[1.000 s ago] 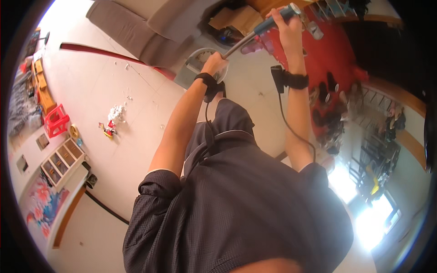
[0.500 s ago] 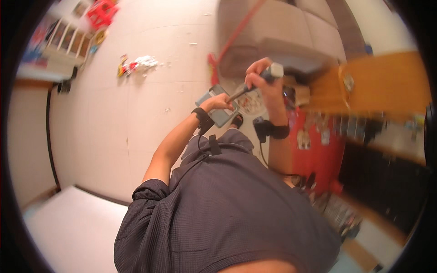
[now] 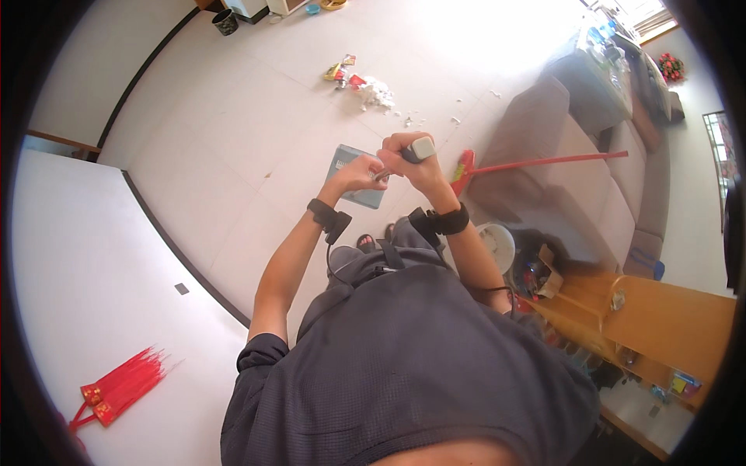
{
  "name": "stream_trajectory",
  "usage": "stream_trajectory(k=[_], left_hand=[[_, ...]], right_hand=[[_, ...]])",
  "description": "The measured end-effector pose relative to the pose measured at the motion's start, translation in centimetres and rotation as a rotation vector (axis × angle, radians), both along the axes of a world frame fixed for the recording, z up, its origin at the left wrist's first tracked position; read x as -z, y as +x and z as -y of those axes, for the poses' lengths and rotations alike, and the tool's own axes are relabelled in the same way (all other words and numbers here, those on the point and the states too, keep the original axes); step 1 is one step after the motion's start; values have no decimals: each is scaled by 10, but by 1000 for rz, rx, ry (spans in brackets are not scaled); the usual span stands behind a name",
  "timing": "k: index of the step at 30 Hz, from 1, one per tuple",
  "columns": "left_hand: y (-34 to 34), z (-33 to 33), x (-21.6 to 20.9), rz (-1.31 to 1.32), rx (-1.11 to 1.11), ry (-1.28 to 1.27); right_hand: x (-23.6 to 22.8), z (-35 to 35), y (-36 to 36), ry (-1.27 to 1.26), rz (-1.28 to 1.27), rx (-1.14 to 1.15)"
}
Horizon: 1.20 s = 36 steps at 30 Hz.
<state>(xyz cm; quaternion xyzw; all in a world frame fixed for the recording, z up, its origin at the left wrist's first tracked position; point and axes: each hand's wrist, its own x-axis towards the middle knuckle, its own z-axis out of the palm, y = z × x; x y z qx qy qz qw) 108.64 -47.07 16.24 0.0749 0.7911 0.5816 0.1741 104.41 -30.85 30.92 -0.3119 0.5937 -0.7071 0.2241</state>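
Observation:
In front of me is a blue-grey dustpan with a long handle. My right hand is closed round the grip at the handle's top, where a pale end cap shows. Lower on the shaft, my left hand is wrapped round it, hiding part of the pan. Beyond the pan, a heap of white scraps lies on the floor beside red and yellow wrappers. To the right of my hands is a broom with a red head, its red stick leaning across the sofa.
A grey sofa stands on the right. Nearer are a round white bin beside my right arm and a wooden cabinet. At left is a white surface with red tassels. Small white bits are scattered on the floor.
The view has turned left, so the sofa and bin now sit farther right. The dustpan has moved from beside the bin toward the scraps, still held in both hands.

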Motion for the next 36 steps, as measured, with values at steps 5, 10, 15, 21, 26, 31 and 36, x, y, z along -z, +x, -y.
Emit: stream_trajectory(k=[5,10,15,21,26,31,36], left_hand=[[-63,2,-100,-91,-106,8],[-165,-6,-183,-125,-246,-53],[-283,68,-138,-144,-288,-51],[-331,208,-18,-79,-248,-1],[-297,302,87,302,-439,355],[-316,380,101,224,-277,256],[-324,445,93,316,-431,258]], right_hand=[[-37,17,-73,-151,-56,18],[-85,27,-184,-122,-94,-39],[-86,88,-306,35,-54,-229],[18,229,-347,218,-134,30],[83,314,-323,297,4,-26],[91,391,-337,440,-160,124],[101,454,-351,576,-8,41]])
